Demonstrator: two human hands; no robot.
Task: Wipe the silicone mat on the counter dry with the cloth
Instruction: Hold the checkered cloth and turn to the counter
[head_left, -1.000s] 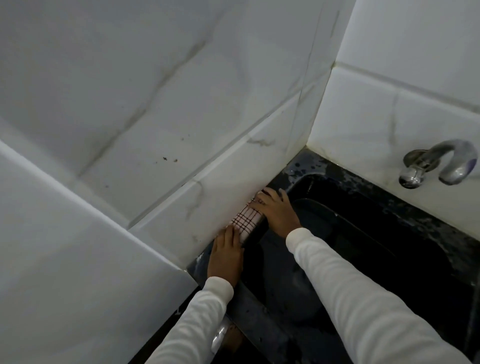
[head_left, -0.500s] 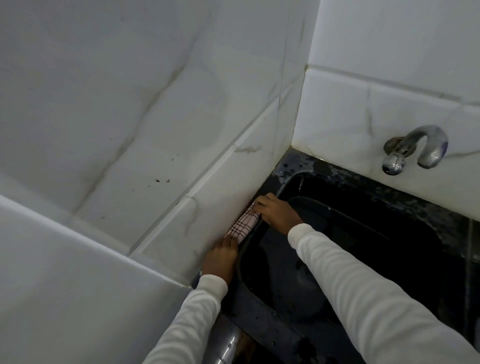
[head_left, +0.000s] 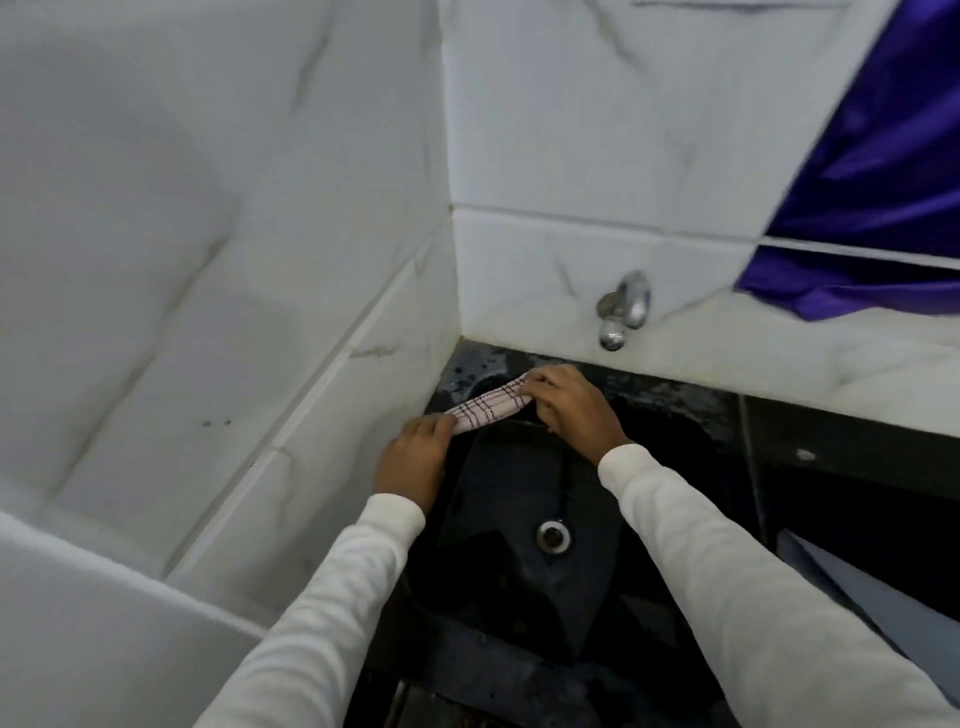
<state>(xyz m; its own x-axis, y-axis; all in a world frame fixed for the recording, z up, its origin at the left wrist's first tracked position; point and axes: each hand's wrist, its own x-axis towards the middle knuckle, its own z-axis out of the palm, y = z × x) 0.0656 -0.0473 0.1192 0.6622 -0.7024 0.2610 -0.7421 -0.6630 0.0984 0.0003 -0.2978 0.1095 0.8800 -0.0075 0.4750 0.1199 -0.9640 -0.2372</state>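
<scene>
A: What do the hands have hold of?

B: Both hold the checked cloth (head_left: 491, 408), folded into a narrow strip. The left hand (head_left: 413, 462) has its fingers curled over the strip's near end; the right hand (head_left: 569, 410) pinches the far end with bent fingers. The strip runs between them above the back left rim of the dark sink (head_left: 675, 431), close to the corner of the white tiled wall (head_left: 311, 312).

A: And the silicone mat?

B: A dark sheet (head_left: 511, 499) lies in the basin under the hands, beside the drain (head_left: 555, 538); it may be the mat, but I cannot tell for sure.

A: What differs from half a second ago?

B: The cloth was then pressed along the left wall's foot; now it sits farther back and angled away from that wall. The view has swung too: the tap (head_left: 623, 306) stands nearly above the right hand, and a purple fabric (head_left: 883, 182) has come into sight at upper right.
</scene>
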